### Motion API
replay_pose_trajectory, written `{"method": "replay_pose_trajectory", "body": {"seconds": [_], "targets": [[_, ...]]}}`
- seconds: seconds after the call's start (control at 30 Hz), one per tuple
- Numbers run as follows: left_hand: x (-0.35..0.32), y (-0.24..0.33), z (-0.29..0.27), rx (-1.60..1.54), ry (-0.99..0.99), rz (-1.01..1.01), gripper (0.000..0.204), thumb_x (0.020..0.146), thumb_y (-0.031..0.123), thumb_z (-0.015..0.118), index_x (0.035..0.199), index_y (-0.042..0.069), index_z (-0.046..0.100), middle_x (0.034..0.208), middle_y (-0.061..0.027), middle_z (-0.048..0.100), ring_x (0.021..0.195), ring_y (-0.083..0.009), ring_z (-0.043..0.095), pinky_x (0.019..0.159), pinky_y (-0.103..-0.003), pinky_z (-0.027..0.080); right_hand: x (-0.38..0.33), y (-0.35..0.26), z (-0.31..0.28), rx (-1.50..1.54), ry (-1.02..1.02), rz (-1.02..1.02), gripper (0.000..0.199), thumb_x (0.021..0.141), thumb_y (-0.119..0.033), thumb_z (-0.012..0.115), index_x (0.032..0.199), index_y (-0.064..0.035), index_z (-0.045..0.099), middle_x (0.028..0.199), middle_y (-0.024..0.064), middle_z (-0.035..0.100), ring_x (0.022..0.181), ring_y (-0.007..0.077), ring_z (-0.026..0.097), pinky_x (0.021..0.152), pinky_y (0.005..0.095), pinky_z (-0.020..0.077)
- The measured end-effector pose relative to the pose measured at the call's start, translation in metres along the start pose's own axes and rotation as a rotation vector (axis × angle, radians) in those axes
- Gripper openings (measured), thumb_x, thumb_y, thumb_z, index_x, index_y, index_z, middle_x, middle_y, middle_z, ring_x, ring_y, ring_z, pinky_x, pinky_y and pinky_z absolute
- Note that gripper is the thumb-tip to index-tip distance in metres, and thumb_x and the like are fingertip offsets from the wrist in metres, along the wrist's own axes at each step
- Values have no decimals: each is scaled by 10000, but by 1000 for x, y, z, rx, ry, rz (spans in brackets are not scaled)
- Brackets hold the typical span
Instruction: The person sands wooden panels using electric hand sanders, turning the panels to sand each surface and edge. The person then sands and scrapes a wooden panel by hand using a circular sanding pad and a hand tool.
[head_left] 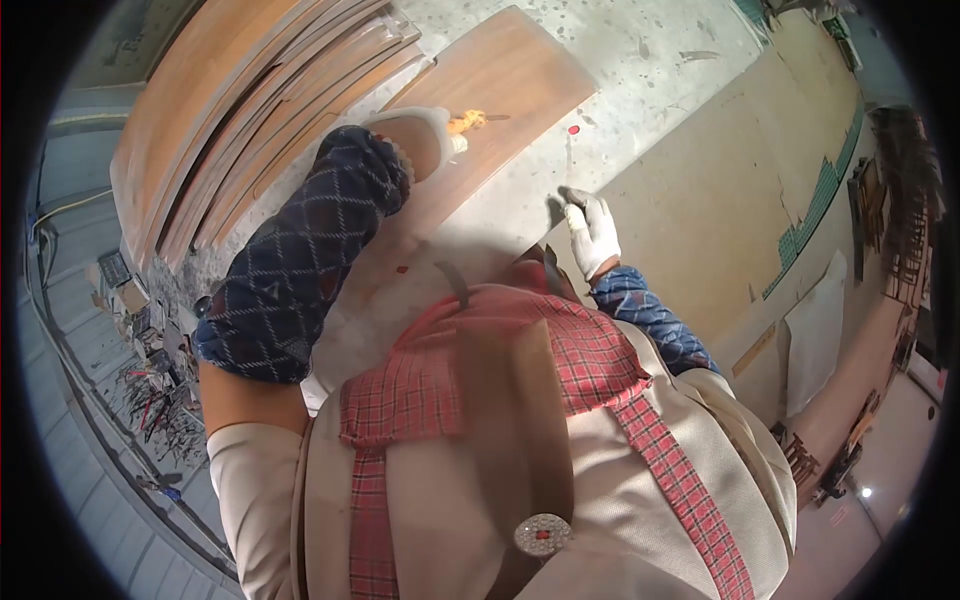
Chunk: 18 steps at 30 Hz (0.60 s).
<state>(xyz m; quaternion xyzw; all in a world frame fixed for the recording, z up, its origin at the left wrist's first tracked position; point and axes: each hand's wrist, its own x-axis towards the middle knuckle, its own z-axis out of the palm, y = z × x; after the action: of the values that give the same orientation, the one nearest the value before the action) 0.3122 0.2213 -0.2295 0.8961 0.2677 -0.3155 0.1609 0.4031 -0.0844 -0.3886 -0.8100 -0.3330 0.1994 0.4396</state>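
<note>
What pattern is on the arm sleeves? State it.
Dark blue with a pale diamond lattice, on both sleeves; head view.

We wear white work gloves on the left hand [432,135] and right hand [592,235], dark blue sleeve covers with a pale diamond pattern, a beige shirt, and a red plaid apron with straps.

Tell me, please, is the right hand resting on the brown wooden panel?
No, the gloved right hand rests on the grey work surface, apart from the brown panel where the left hand works.
</note>
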Motion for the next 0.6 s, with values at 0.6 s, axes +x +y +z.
{"method": "replay_pose_trajectory", "body": {"seconds": [0.6], "targets": [[-103, -90, 23, -51, -147, 120, 392, 945, 402, 630, 1154, 70, 632, 920, -208, 702, 905, -380, 684, 825, -431, 530, 90, 6, 37, -646, -67, -414, 639, 956, -458, 581, 1439, -47, 506, 1533, 204, 417, 1399, 427, 356, 1188, 533, 260]]}}
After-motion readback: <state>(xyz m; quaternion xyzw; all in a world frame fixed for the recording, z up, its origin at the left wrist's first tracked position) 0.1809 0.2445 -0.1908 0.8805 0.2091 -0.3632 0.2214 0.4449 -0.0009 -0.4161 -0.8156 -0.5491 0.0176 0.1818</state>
